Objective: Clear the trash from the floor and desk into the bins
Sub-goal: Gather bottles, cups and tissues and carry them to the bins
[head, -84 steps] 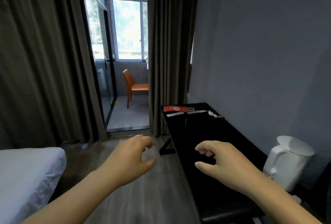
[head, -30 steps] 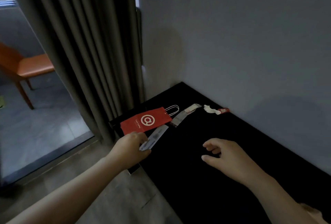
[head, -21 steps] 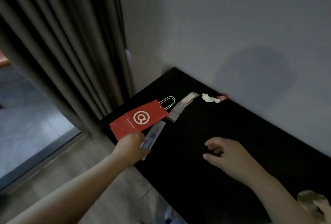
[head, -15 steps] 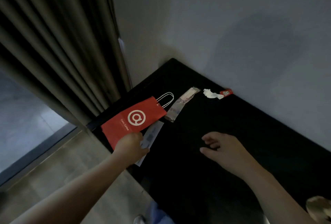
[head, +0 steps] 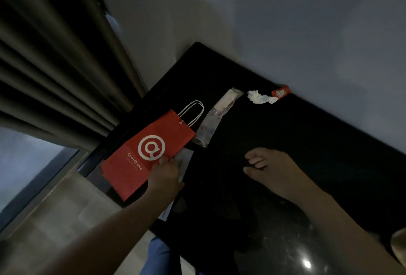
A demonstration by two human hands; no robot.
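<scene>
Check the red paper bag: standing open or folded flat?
Folded flat: the red paper bag lies logo-up, partly overhanging the desk, handles flat beyond its top.

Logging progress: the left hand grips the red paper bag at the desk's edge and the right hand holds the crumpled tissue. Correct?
No. In the head view the right hand is empty, fingers loose above the desk; the crumpled tissue lies near the wall. The left hand grips the red paper bag at the desk's edge.
</scene>
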